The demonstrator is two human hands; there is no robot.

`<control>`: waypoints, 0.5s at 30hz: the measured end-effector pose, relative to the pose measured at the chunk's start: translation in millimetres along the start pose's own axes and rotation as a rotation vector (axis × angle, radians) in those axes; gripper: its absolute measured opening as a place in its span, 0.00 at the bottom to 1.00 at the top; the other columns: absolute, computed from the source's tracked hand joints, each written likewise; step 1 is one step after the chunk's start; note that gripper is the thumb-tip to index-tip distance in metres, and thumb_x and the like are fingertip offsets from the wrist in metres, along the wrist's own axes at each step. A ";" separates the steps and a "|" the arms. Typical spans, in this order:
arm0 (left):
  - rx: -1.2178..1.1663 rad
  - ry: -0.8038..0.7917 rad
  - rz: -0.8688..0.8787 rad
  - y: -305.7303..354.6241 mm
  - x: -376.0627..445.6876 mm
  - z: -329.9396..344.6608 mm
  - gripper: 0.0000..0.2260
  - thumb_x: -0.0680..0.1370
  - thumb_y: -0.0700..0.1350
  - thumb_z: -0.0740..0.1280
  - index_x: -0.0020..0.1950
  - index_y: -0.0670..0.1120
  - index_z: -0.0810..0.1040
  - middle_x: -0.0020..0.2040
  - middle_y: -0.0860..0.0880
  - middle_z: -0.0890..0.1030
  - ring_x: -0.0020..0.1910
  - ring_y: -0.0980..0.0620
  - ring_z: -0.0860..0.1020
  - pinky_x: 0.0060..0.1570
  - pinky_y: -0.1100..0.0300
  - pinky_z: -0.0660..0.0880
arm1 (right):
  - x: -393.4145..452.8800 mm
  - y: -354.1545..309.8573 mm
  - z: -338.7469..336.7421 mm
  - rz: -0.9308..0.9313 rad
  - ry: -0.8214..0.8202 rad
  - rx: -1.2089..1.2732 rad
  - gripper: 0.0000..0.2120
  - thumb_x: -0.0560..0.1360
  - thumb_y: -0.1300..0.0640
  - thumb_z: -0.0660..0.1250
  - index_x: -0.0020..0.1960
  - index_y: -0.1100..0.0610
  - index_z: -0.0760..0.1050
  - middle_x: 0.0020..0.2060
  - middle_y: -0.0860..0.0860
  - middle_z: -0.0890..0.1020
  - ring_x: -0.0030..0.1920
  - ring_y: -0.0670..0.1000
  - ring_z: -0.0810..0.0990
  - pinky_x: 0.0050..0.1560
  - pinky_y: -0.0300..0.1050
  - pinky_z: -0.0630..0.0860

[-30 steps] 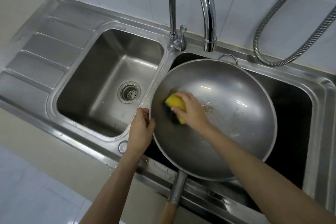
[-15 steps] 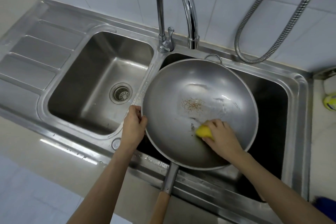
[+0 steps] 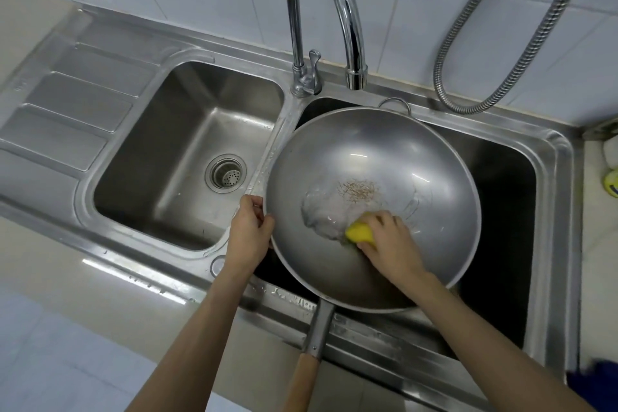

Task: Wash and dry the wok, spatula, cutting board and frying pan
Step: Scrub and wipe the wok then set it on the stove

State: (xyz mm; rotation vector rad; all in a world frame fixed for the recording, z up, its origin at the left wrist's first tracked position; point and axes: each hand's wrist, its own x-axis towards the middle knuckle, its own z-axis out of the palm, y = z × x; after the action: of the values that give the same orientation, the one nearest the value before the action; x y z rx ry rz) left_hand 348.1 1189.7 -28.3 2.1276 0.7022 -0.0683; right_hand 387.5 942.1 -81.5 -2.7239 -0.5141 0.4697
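A large steel wok (image 3: 384, 157) rests tilted over the right sink basin (image 3: 501, 184), its wooden-tipped handle (image 3: 311, 354) pointing toward me across the front rim. My left hand (image 3: 249, 234) grips the wok's left rim. My right hand (image 3: 389, 246) presses a yellow sponge (image 3: 359, 233) against the lower inside of the wok. Brownish residue (image 3: 357, 189) and a soapy smear mark the wok's centre. No spatula, cutting board or frying pan is in view.
The left basin (image 3: 187, 157) with its drain strainer (image 3: 225, 172) holds nothing. A chrome faucet (image 3: 321, 10) arches above the divider. A metal hose (image 3: 495, 43) hangs on the tiled wall. A drainboard (image 3: 63, 104) lies at the left; small objects (image 3: 610, 174) sit at the right edge.
My right hand swept the sponge from the wok's left side down to its lower middle, leaving a soapy smear. My left hand stayed on the rim.
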 end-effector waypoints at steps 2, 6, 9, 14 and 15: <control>0.003 -0.004 0.000 0.2 0.7 -0.4 0.07 0.75 0.37 0.63 0.50 0.45 0.69 0.38 0.48 0.75 0.38 0.41 0.77 0.42 0.40 0.77 | -4.8 -17.2 6.8 -0.079 -0.061 0.075 0.23 0.73 0.50 0.69 0.66 0.53 0.70 0.62 0.53 0.71 0.60 0.56 0.70 0.60 0.49 0.69; 0.012 0.009 0.016 0.1 0.7 0.3 0.07 0.75 0.36 0.63 0.50 0.45 0.69 0.37 0.48 0.75 0.37 0.43 0.76 0.42 0.42 0.76 | -7.9 -45.4 20.0 -0.233 -0.070 0.149 0.22 0.74 0.53 0.68 0.66 0.53 0.69 0.61 0.51 0.70 0.59 0.55 0.70 0.57 0.50 0.72; 0.011 0.014 0.030 -1.0 0.6 2.2 0.07 0.76 0.36 0.63 0.51 0.44 0.69 0.37 0.50 0.74 0.36 0.47 0.74 0.42 0.43 0.76 | 12.2 -49.7 24.2 -0.242 -0.023 0.188 0.22 0.74 0.53 0.68 0.66 0.53 0.69 0.63 0.51 0.70 0.59 0.55 0.71 0.57 0.53 0.73; 0.005 -0.009 0.044 -3.4 1.6 3.0 0.07 0.77 0.35 0.62 0.51 0.45 0.67 0.39 0.50 0.76 0.37 0.50 0.75 0.42 0.46 0.76 | 50.2 -72.5 28.3 -0.241 0.114 0.381 0.22 0.75 0.51 0.67 0.67 0.53 0.71 0.63 0.50 0.72 0.62 0.52 0.70 0.63 0.40 0.66; -0.001 -0.013 0.044 -4.2 1.8 2.9 0.07 0.77 0.35 0.62 0.52 0.45 0.67 0.40 0.50 0.76 0.39 0.50 0.76 0.42 0.47 0.76 | 57.3 -77.2 28.4 -0.251 0.123 0.408 0.22 0.75 0.50 0.67 0.67 0.54 0.71 0.63 0.50 0.73 0.61 0.51 0.71 0.63 0.37 0.65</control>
State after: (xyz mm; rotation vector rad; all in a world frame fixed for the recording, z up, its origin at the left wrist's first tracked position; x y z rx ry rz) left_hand 348.0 1190.3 -33.7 2.1386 0.6478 -0.0581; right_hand 404.9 1040.2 -92.6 -2.2459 -0.6380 0.3004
